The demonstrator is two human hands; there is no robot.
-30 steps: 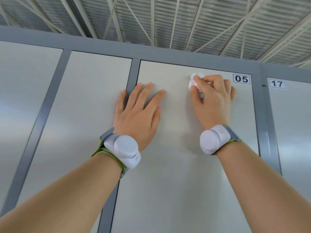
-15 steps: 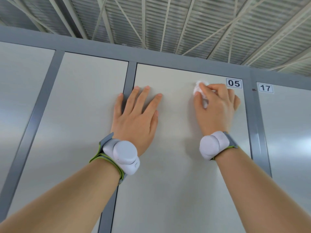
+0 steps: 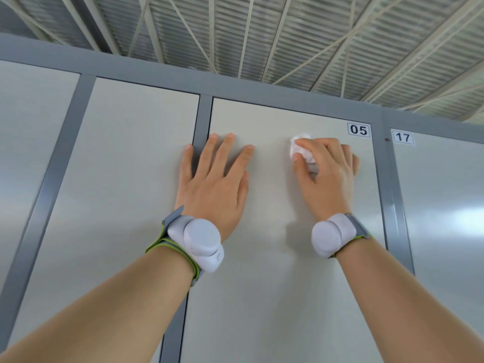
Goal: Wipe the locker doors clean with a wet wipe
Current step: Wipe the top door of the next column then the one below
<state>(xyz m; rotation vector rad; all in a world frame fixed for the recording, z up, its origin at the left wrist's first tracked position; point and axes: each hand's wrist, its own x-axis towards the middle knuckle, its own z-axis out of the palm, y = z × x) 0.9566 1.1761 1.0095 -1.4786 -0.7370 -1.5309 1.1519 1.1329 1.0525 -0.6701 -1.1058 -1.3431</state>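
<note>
Head view, locker door [image 3: 275, 284] under ribbed ceiling [image 3: 288, 35], right hand [image 3: 324, 179] pinching apparent wipe [image 3: 303, 153], left hand [image 3: 212, 187] flat.

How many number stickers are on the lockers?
2: 05 label at top right of the middle door; 17 label on the next door right. Others may be hidden.

White wet wipe [image 3: 299, 147], crumpled, partly hidden, apparently touching pale locker door [image 3: 275, 289] near upper right corner.

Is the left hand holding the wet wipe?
No, the right hand grips the wet wipe; the left hand lies flat and empty.
</note>
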